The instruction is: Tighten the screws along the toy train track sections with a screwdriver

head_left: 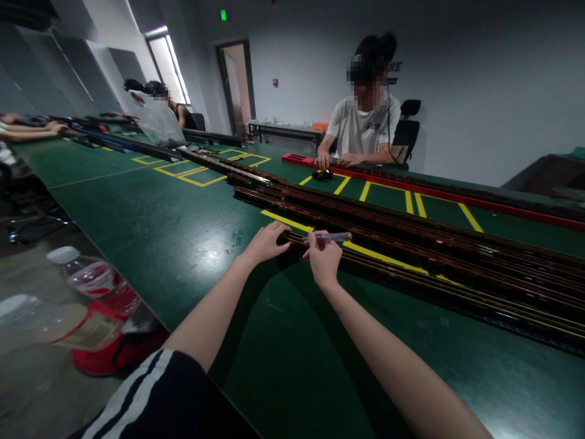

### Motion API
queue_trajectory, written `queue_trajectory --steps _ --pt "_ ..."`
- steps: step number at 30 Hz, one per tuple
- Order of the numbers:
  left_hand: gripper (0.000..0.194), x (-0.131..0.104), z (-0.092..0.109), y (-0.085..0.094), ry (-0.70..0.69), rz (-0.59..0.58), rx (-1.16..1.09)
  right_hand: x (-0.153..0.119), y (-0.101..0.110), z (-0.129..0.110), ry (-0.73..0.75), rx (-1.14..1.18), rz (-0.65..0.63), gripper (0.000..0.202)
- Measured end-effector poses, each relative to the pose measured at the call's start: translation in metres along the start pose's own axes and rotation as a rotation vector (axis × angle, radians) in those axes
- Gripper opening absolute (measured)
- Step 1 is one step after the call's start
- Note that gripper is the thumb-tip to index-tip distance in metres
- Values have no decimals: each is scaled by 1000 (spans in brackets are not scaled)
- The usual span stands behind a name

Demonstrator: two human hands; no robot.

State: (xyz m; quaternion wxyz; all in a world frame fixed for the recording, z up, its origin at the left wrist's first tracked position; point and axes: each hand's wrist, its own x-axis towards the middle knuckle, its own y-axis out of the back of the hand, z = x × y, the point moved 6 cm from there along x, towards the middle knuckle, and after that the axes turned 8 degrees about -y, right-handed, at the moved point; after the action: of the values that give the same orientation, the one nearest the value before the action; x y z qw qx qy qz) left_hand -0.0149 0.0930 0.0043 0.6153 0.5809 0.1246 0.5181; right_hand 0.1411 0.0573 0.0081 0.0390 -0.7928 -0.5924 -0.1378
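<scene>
My left hand (269, 242) is closed around the near end of a long, thin dark rail (393, 266) with shiny gold edges, which runs off to the right over the green table. Just to its right, my right hand (323, 256) pinches a slim, clear purplish pen (336, 236) that points to the right, its fingers close above the same rail. The pen's left end is hidden by the fingers. Beyond both hands lies a wide bundle of dark reddish-brown rails (365, 219), set slantwise across the table.
Yellow tape (208, 169) marks the green table (114, 201). Across it, a person in a white shirt (365, 131) has both hands at a long red rail (439, 190). A plastic bag (159, 122) stands at the far left. Bottles (98, 280) are beside the table's left edge.
</scene>
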Motion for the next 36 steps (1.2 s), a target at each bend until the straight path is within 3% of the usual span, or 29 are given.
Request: queue_trajectory --steps 16,26,36 --pt "32 2 2 0 -27 -30 44 0 7 -6 32 -39 17 25" --pt "33 2 4 2 76 -63 222 8 4 3 15 9 -72 29" --pt "32 0 -1 4 87 7 279 12 5 6 11 50 -105 29"
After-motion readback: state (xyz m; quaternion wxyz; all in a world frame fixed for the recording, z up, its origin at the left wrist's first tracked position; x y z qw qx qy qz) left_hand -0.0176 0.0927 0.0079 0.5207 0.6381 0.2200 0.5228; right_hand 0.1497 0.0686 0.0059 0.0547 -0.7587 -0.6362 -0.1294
